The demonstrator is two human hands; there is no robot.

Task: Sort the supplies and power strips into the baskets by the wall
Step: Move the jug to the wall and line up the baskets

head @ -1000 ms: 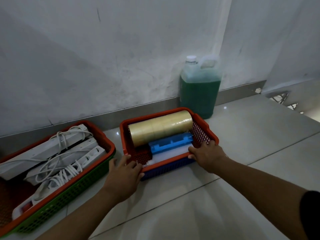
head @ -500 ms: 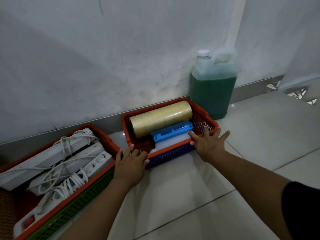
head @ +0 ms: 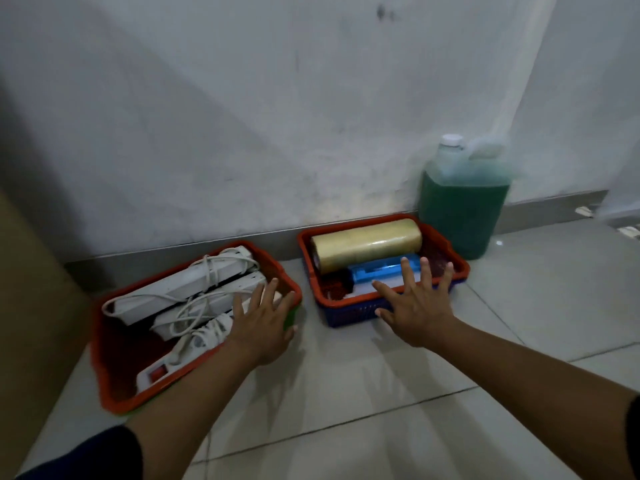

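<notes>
Two red baskets stand on the tiled floor against the wall. The left basket (head: 114,386), nested in a green one, holds white power strips (head: 183,282) with coiled cords. The right basket (head: 446,244), nested in a blue one, holds a long yellowish tape roll (head: 367,242) and a blue box (head: 374,273). My left hand (head: 265,323) hovers with fingers spread over the left basket's right corner. My right hand (head: 417,303) is spread in front of the right basket's near rim, fingers over the rim. Neither hand holds anything.
A jug of green liquid (head: 460,209) with a white cap stands by the wall just right of the right basket. A brown cardboard surface (head: 31,306) rises at the far left. Pale floor tiles stretch toward me.
Both hands have let go of the right basket, now close to the wall. My left hand moved left over the power strip basket; my right hand lifted off with fingers spread. The view has pulled back.
</notes>
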